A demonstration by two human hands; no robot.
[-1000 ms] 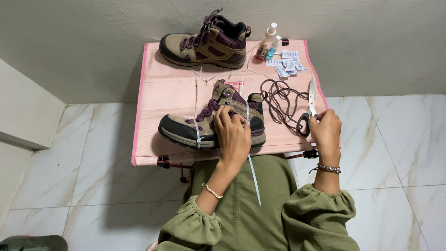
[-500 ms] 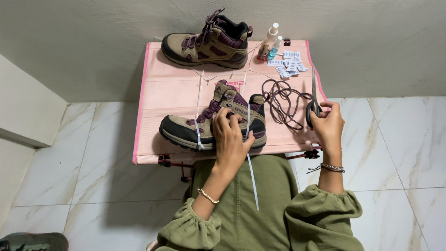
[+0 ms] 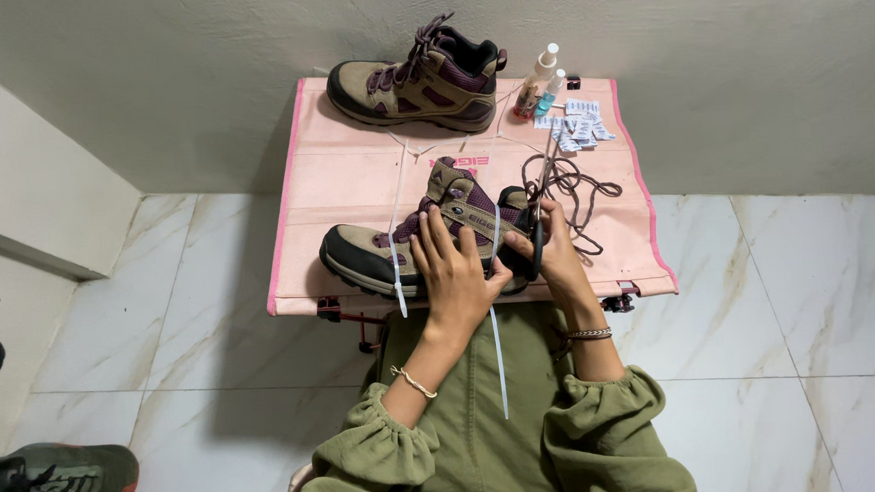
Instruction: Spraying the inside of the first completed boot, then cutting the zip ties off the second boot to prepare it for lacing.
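A tan and maroon hiking boot (image 3: 379, 249) lies on its side at the near edge of a pink folding table (image 3: 346, 181). My left hand (image 3: 454, 275) presses flat on the boot's laced middle. My right hand (image 3: 554, 251) grips black-handled scissors (image 3: 538, 227) at the boot's ankle, blades pointing away from me. Two white laces (image 3: 498, 342) hang from the boot, one over the table edge onto my green lap. The second boot (image 3: 420, 79) stands upright at the table's far side.
A loose dark lace (image 3: 573, 186) is coiled right of the near boot. Two small spray bottles (image 3: 539, 84) and several white packets (image 3: 575, 127) sit at the far right corner. A wall runs behind the table. Another shoe (image 3: 54, 481) lies on the marble floor at lower left.
My right hand has carried the scissors leftward from the dark lace to the boot's ankle. My left hand stays on the boot.
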